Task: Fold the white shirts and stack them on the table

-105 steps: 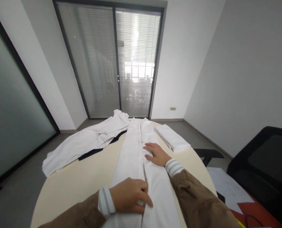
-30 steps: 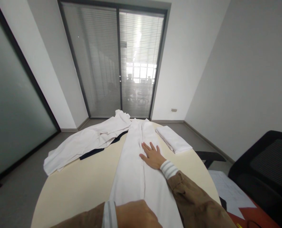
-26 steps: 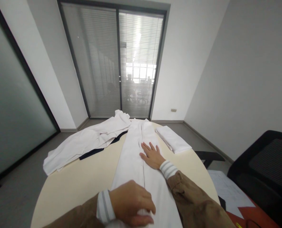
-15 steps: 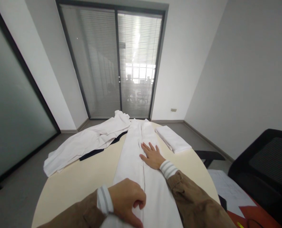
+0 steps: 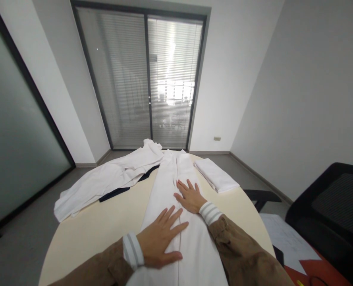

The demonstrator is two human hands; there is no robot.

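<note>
Beside white garment, folded cloth

Opposite, a dark frame holds two glass panels with slatted blinds; the right one is brighter, with blurred shapes beyond. A small pale plate sits low on the white wall. To the right stands a black chair, its back mesh. Papers lie near it, next to something red. Frosted glass fills the left side, above grey floor.
</note>
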